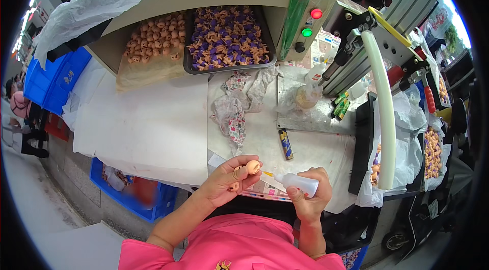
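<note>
Below the black tray (232, 69) of purple-and-peach figurine parts (229, 35), a peach doll head (253, 167) sits pinched between the closed fingertips of the left hand (224, 182), with another doll head (233, 186) tucked lower in the same grip. Farther right below that tray, the right hand (311, 197) is wrapped around a white squeeze bottle (301, 183), its yellow nozzle (269, 173) aimed at the pinched head; whether the tip touches it, I cannot tell. Judging by this view, the work is on one piece of a large batch: a pile of loose heads (155, 35) left of the black tray seems yet to be handled, and the parts filling the tray show no heads that can be made out. Similar pieces lie in a paper-lined tray (362, 153) to its lower right, too small to judge as finished or not.
</note>
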The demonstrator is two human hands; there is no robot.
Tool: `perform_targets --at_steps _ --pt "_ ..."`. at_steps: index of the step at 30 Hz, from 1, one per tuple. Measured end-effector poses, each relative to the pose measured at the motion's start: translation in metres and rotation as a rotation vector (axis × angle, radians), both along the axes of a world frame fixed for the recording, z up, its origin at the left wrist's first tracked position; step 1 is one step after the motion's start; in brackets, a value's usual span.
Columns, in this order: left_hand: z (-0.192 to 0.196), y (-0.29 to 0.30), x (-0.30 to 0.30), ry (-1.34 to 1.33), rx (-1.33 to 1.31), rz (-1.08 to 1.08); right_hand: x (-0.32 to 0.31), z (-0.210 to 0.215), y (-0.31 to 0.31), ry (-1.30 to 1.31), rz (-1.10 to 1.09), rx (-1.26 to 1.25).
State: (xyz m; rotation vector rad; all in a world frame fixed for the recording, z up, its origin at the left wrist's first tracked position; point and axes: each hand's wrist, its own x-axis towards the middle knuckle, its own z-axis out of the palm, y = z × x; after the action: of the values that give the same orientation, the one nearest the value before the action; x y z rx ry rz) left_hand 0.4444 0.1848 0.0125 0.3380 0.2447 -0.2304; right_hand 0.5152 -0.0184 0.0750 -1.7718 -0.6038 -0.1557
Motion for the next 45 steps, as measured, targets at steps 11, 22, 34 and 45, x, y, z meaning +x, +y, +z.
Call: perform_targets --at_steps 11,22,34,45 --pt "-0.001 0.000 0.001 -0.004 -0.004 0.001 0.005 -0.003 0.000 -0.018 -0.030 -0.008" --pt "0.002 0.020 -0.014 0.027 -0.092 0.030 0.013 -0.019 0.040 0.252 -0.155 -0.007" --pt "0.016 0.062 -0.046 0.006 -0.135 0.091 0.046 -0.042 0.133 -0.092 0.041 -0.390" --pt "0.030 0.092 -0.076 0.002 -0.167 0.122 0.157 0.004 0.278 -0.524 0.116 -0.424"
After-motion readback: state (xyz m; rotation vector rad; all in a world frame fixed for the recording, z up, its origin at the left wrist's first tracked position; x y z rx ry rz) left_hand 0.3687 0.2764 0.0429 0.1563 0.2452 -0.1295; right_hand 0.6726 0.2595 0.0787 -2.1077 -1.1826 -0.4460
